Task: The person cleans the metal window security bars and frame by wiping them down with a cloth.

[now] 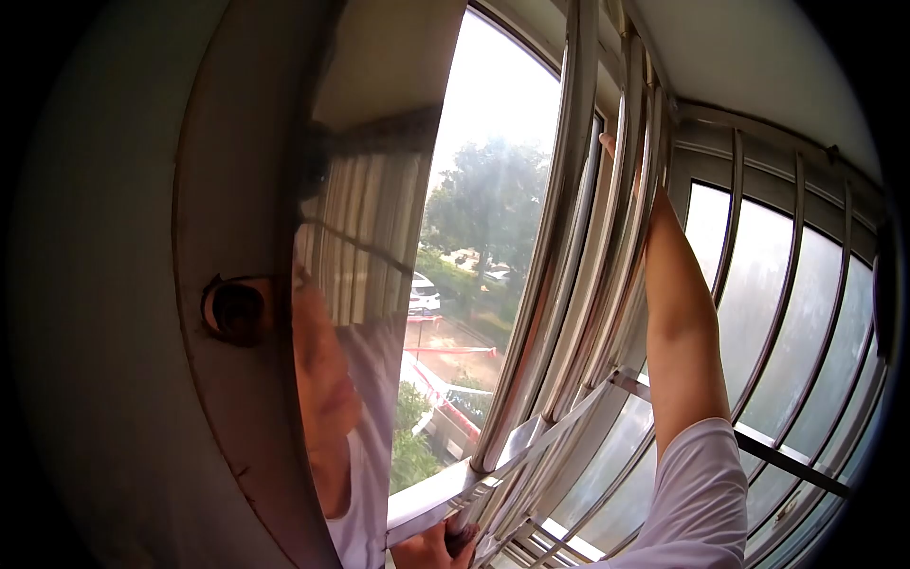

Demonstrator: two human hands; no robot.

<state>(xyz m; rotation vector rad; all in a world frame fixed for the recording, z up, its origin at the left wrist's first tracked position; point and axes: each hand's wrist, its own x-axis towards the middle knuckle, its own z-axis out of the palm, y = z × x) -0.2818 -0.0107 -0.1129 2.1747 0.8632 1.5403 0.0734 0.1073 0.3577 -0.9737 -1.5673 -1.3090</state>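
My right arm reaches up along the metal bars [550,275] of a window grille. My right hand [608,143] is at the window frame behind the upper bars; only a bit of its fingers shows, and the bars hide the rest. Low in the view, under the flat horizontal rail [512,455], my left hand [438,547] is closed around the lower part of an upright bar. Something dark shows by its fingers, too unclear to name. Beside the bars stands a window pane [488,237].
At the left is a dark pane [370,199] with a reflection of a person and a curtain, next to a wall edge with a round hole [237,309]. More bars [791,294] cross frosted windows at the right. Outside are a tree [493,194] and a white car [423,293].
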